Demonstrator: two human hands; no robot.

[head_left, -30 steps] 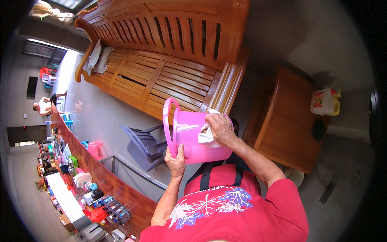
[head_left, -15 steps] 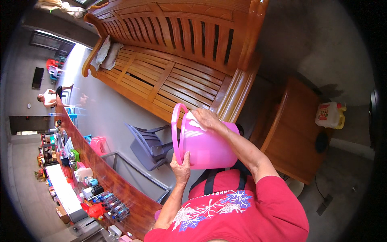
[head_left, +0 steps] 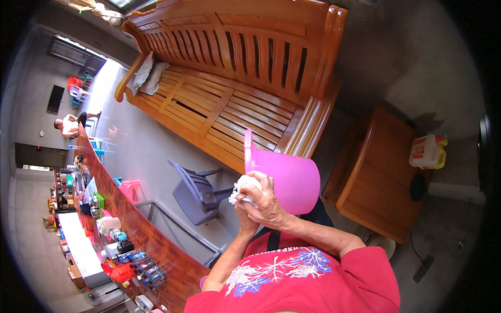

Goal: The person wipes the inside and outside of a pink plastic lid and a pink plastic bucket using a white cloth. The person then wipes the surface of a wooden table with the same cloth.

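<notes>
A pink bucket (head_left: 293, 182) lies tilted on its side in front of my red shirt, its mouth facing left. Its pink handle (head_left: 248, 145) rises at the rim. My right hand (head_left: 265, 202) is closed around a crumpled white cloth (head_left: 243, 189) at the lower edge of the bucket's mouth. Just beneath it, my left hand (head_left: 247, 222) grips the bucket at the rim. The left fingers are mostly hidden by my right hand and the cloth.
A slatted wooden bench (head_left: 203, 104) stands ahead. A grey plastic chair (head_left: 195, 193) is to the left, beside a long reddish counter (head_left: 172, 274) with bottles. At right stands a wooden table (head_left: 386, 177) bearing a white jug (head_left: 428, 151). A person (head_left: 68, 126) is far left.
My right hand with the cloth has moved from the upper side of the bucket's rim down to the lower side, beside my left hand. The bucket has shifted slightly right.
</notes>
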